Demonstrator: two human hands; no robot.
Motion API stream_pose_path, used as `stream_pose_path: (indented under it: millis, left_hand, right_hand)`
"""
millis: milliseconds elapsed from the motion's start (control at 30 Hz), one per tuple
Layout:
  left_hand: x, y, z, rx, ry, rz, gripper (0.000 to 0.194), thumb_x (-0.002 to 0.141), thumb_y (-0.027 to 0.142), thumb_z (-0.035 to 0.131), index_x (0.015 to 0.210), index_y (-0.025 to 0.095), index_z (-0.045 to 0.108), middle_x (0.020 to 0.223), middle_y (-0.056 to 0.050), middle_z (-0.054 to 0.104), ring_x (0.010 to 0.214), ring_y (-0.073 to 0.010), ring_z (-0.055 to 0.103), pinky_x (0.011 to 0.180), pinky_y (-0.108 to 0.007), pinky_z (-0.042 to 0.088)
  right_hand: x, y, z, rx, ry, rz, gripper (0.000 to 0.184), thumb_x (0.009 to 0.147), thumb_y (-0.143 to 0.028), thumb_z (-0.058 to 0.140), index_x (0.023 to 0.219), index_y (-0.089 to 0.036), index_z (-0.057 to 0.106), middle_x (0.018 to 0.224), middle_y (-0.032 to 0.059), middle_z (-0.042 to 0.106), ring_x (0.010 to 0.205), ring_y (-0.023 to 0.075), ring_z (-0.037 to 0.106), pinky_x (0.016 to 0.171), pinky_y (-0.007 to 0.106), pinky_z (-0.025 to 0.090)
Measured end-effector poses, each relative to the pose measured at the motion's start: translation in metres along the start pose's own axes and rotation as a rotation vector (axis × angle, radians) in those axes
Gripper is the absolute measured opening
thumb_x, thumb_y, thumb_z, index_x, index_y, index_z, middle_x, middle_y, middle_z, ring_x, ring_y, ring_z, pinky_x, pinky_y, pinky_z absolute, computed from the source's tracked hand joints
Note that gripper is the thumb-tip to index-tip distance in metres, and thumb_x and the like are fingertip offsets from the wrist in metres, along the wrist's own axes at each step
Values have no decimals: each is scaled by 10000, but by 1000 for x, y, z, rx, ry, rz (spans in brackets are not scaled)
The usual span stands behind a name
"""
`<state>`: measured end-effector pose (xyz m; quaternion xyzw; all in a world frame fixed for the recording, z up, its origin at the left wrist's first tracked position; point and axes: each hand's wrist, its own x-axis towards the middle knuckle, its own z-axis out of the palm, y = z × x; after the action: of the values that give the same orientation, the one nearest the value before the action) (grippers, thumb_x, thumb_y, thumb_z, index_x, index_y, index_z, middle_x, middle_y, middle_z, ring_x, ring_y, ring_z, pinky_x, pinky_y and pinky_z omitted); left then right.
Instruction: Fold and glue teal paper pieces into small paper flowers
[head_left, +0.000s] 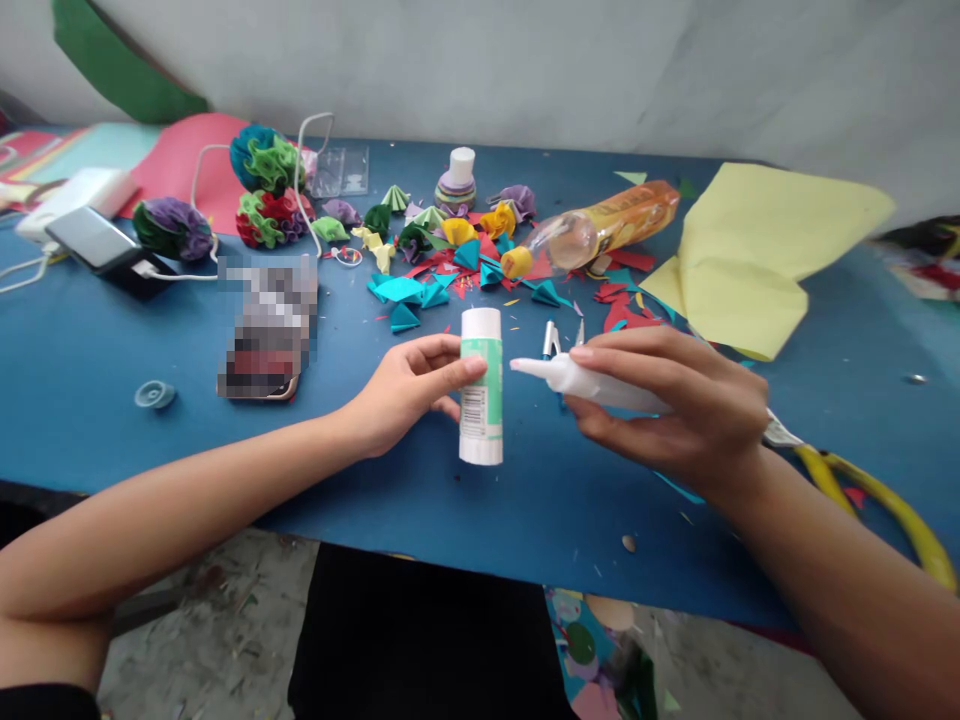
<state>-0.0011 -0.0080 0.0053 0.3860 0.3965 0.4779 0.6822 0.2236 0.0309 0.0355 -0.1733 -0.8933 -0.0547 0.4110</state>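
Observation:
My left hand (409, 395) grips a glue stick (481, 395) with a green label and white ends, held upright above the front of the table. Between the fingers and thumb of my right hand (675, 400) lies a white glue bottle (581, 380), its narrow nozzle pointing left at the glue stick. A small gap separates the nozzle tip from the stick. My right palm and fingers hide the rear of the bottle. Partly behind the bottle is a small compass-like tool (552, 340).
Coloured paper scraps (405, 290) and paper flowers (266, 160) spread across the back of the blue table (360, 510). A drink bottle (600, 230) lies by a yellow sheet (772, 250). Yellow-handled scissors (900, 510) rest at right; a phone (270, 330) and power bank (109, 240) at left.

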Motion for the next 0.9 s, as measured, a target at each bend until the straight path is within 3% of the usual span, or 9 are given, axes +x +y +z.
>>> stream_pose_path:
  millis: [167, 467, 900]
  left_hand:
    - [-2, 0, 3, 37, -56, -28, 333, 669, 384, 790, 869, 140, 686, 799, -27, 696, 687, -108, 638, 533, -163, 494]
    - [-3, -1, 0, 35, -86, -36, 329, 675, 400, 795, 859, 148, 693, 796, -19, 697, 673, -96, 634, 511, -142, 468]
    - [-3, 1, 0, 34, -42, -22, 362, 670, 438, 796, 854, 146, 686, 774, -13, 684, 648, -85, 620, 528, -145, 482]
  right_hand:
    - [-2, 2, 1, -63, -22, 80, 470, 762, -152, 732, 1185, -310, 603, 989, 35, 704, 831, 187, 704, 742, 307, 606]
    - [-1, 3, 0, -72, -52, 68, 442, 766, -150, 739, 1157, -308, 607, 978, 24, 694, 811, 165, 689, 739, 291, 597]
    - [-1, 0, 1, -48, 79, 3, 517, 722, -120, 758, 1196, -270, 615, 935, 31, 685, 786, 157, 673, 699, 270, 584]
